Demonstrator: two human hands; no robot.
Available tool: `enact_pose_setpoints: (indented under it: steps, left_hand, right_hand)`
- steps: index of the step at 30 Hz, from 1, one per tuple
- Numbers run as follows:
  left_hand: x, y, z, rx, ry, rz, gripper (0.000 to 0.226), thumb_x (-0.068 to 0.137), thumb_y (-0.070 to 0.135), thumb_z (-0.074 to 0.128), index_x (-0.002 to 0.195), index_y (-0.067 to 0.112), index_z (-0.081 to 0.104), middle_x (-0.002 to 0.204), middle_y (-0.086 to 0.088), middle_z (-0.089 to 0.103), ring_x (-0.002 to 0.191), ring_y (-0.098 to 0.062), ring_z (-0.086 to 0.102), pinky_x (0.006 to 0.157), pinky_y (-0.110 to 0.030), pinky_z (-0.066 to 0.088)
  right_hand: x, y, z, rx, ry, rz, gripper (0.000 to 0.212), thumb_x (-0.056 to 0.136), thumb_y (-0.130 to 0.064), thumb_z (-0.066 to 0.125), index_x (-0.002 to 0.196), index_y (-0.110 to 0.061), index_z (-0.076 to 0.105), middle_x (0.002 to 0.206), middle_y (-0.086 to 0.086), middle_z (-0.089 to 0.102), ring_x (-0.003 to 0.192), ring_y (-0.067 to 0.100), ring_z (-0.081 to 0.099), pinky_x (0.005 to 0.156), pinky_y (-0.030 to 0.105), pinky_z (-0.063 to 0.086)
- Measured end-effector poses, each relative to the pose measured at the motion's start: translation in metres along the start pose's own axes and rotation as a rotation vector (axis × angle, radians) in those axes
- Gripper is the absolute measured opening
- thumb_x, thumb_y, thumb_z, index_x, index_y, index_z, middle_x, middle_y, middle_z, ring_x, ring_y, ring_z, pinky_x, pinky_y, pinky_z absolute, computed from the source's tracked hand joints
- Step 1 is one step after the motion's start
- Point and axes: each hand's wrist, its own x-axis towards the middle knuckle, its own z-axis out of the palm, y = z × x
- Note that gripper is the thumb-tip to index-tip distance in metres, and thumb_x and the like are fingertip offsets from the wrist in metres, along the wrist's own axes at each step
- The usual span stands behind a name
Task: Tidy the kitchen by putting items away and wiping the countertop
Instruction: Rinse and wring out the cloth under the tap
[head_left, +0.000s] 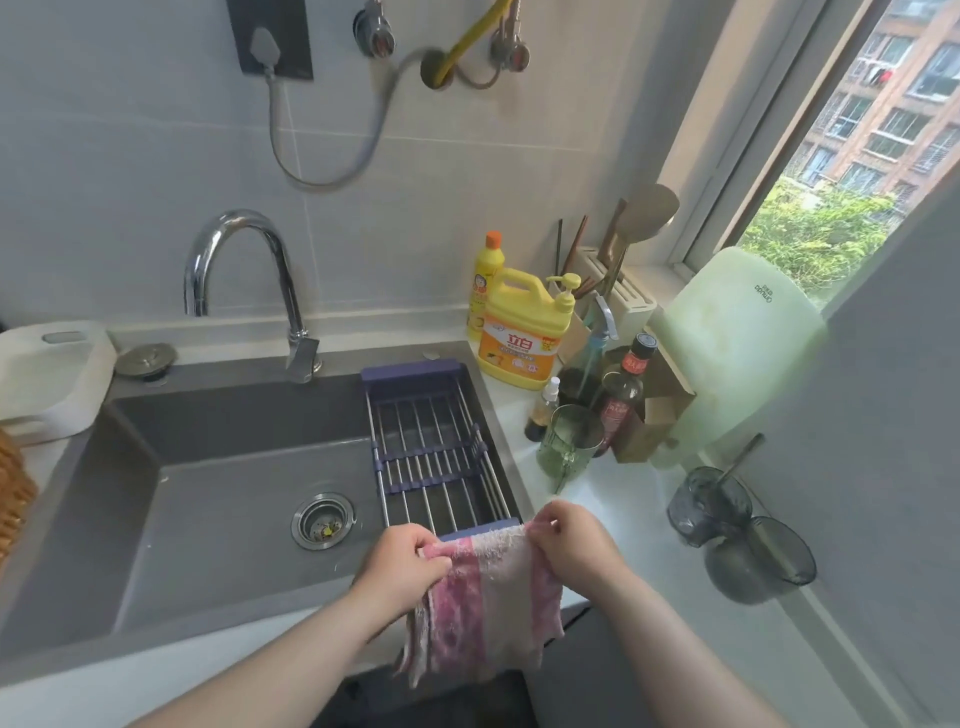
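Pink-striped cloth hangs stretched between left hand and right hand, each grip pinching a top corner. Wiping seems next, so the cloth must go flat onto the table.

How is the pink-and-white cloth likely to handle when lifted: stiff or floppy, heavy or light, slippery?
Probably floppy: the cloth sags and folds below where the left hand and right hand pinch its top edge. Likely light, since fingertip pinches alone carry it. Its fuzzy, frayed surface suggests it would not slip easily.
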Motion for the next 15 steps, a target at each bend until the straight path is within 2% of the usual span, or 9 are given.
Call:
enact_pose_setpoints:
  steps: [2,5,6,8,10,11,13,15]
  left_hand:
    - [0.012,-0.004,0.005,0.132,0.083,0.038,0.016,0.080,0.021,0.067,0.067,0.027,0.059,0.073,0.012,0.063,0.073,-0.011,0.059,0.069,-0.029,0.051]
    - [0.021,-0.012,0.006,0.225,0.200,0.070,0.010,0.089,0.020,0.060,0.080,0.025,0.061,0.087,0.009,0.064,0.084,-0.017,0.060,0.079,-0.037,0.053]
    - [0.020,-0.016,0.004,0.284,0.255,0.134,0.008,0.091,0.016,0.059,0.088,0.022,0.064,0.096,0.008,0.063,0.091,-0.016,0.058,0.083,-0.037,0.052]
    - [0.016,-0.029,0.004,0.464,0.288,0.383,0.022,0.086,0.009,0.066,0.106,0.016,0.067,0.110,0.005,0.063,0.104,-0.017,0.058,0.092,-0.033,0.050]
    - [0.005,-0.044,0.011,0.607,0.162,0.631,0.041,0.071,0.012,0.078,0.110,0.016,0.070,0.112,0.003,0.068,0.105,-0.017,0.064,0.092,-0.033,0.054]
    - [-0.001,-0.053,0.018,0.687,0.084,0.685,0.048,0.066,0.022,0.080,0.113,0.018,0.071,0.115,0.003,0.069,0.107,-0.016,0.066,0.095,-0.033,0.053]
    - [-0.015,-0.066,0.033,0.817,-0.092,0.620,0.061,0.067,0.049,0.066,0.121,0.020,0.069,0.125,0.003,0.067,0.114,-0.014,0.064,0.106,-0.034,0.037]
    - [-0.021,-0.076,0.045,0.878,-0.184,0.523,0.073,0.067,0.063,0.048,0.122,0.019,0.069,0.127,-0.001,0.066,0.116,-0.017,0.063,0.108,-0.033,0.019]
  right_hand:
    - [0.008,-0.005,0.013,-0.059,0.049,0.014,0.017,0.097,-0.031,0.050,0.090,-0.022,0.063,0.085,0.001,0.067,0.081,0.022,0.063,0.071,0.032,0.050]
    - [0.015,-0.011,0.029,-0.023,0.132,-0.039,0.017,0.101,-0.030,0.046,0.102,-0.023,0.062,0.101,-0.001,0.061,0.096,0.024,0.059,0.077,0.033,0.047]
    - [0.015,-0.010,0.033,-0.030,0.142,-0.082,0.020,0.101,-0.029,0.046,0.114,-0.024,0.061,0.112,-0.001,0.059,0.106,0.023,0.057,0.083,0.032,0.047]
    - [0.011,0.000,0.039,-0.145,0.135,-0.192,0.034,0.102,-0.023,0.048,0.135,-0.021,0.054,0.135,-0.002,0.051,0.126,0.019,0.046,0.099,0.029,0.042]
    - [0.000,0.015,0.043,-0.281,0.092,-0.310,0.042,0.100,-0.017,0.047,0.142,-0.020,0.049,0.148,-0.004,0.044,0.135,0.017,0.039,0.107,0.030,0.038]
    - [-0.007,0.023,0.047,-0.340,0.041,-0.359,0.044,0.099,-0.017,0.046,0.143,-0.020,0.048,0.151,-0.004,0.041,0.136,0.018,0.039,0.108,0.030,0.038]
    - [-0.021,0.035,0.058,-0.407,-0.090,-0.422,0.048,0.098,-0.025,0.042,0.147,-0.022,0.042,0.157,-0.002,0.033,0.141,0.021,0.036,0.110,0.031,0.038]
    - [-0.030,0.043,0.070,-0.433,-0.209,-0.415,0.055,0.101,-0.037,0.037,0.154,-0.029,0.026,0.165,0.000,0.015,0.151,0.023,0.019,0.118,0.034,0.027]
